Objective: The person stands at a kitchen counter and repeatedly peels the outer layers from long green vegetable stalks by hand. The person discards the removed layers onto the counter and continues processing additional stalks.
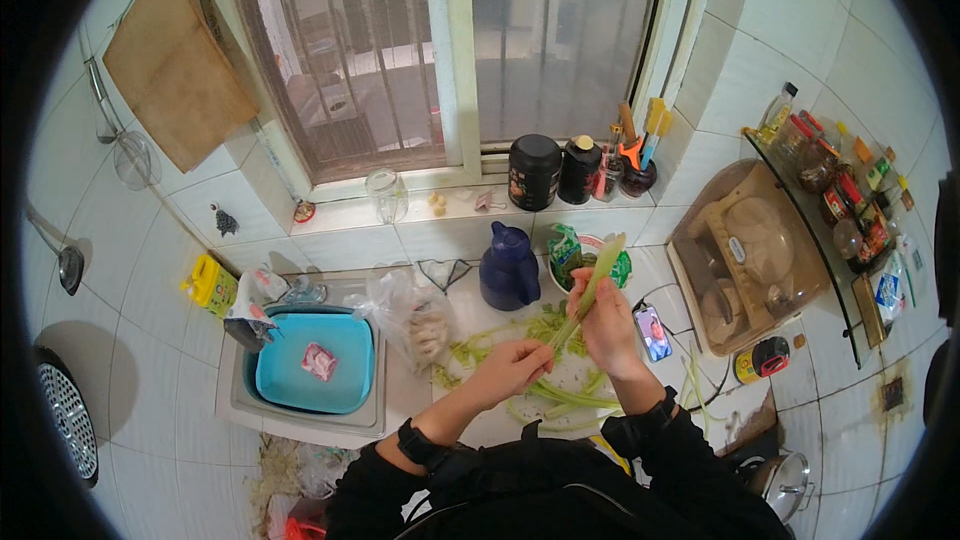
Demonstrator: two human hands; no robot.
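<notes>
A pale green celery stalk (604, 262) slants up and away over the counter, its broad end uppermost. My right hand (606, 322) is wrapped around its middle. Lower down, the fingers of my left hand (517, 369) pinch together at the stalk's thin end; my fingers hide part of that end. Beneath both hands, more celery stalks (574, 396) and leafy tops (551, 324) lie spread over the white tiled counter (409, 397). Behind my right hand stands a bowl (591, 242) with green plastic packaging (564, 247) in it.
A dark blue thermos jug (509, 270) stands just beyond the celery. To the left are a clear bag of pale food (427, 330) and a sink holding a blue basin (315, 394) with a piece of meat (319, 361). A lit phone (653, 333) and dish cabinet (750, 255) are rightward.
</notes>
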